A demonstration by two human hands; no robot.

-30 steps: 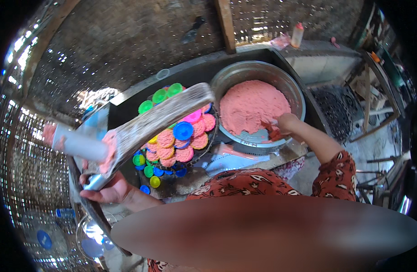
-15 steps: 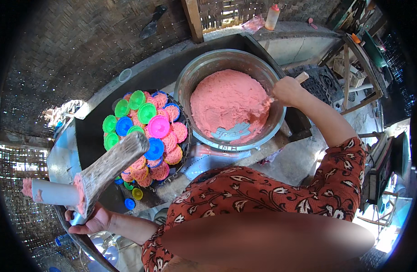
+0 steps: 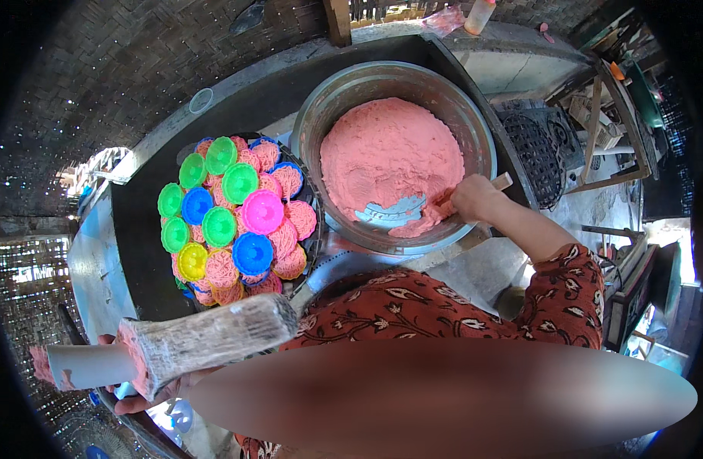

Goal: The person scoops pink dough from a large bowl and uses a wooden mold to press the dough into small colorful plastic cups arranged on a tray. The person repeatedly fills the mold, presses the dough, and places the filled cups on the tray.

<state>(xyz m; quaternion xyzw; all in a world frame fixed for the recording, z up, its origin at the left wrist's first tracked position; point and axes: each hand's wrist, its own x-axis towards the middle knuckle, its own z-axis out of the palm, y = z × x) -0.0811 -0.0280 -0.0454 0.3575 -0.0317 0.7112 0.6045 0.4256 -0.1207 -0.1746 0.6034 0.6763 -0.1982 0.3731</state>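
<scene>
My right hand (image 3: pixel 475 200) is closed round a wooden paddle (image 3: pixel 503 181), whose dough-coated end dips into the basin. The wide metal basin (image 3: pixel 309 145) holds a mass of pink dough (image 3: pixel 390 149), scraped away at its near side to bare the bottom. At the lower left, my left hand (image 3: pixel 164 392) grips a wooden dough press (image 3: pixel 214 340) from beneath, partly hidden by it. From the press sticks a white tube (image 3: pixel 95 366) with pink dough at its end. Nearest to the press are coloured plastic cups (image 3: pixel 253 253), heaped with pink noodle-like dough mounds (image 3: pixel 221 269).
The cups and basin stand in a dark rectangular trough (image 3: pixel 149 260). A bottle (image 3: pixel 480 15) stands on the ledge behind it. To the right are a black lattice crate (image 3: pixel 531 157) and a wooden frame (image 3: pixel 596 138). A woven wall (image 3: pixel 137 69) rises at the back left.
The press has swung nearer to my body and lies more level, uncovering more cups. My right hand has drawn the paddle toward the basin's near right side, gathering dough. The view has shifted slightly.
</scene>
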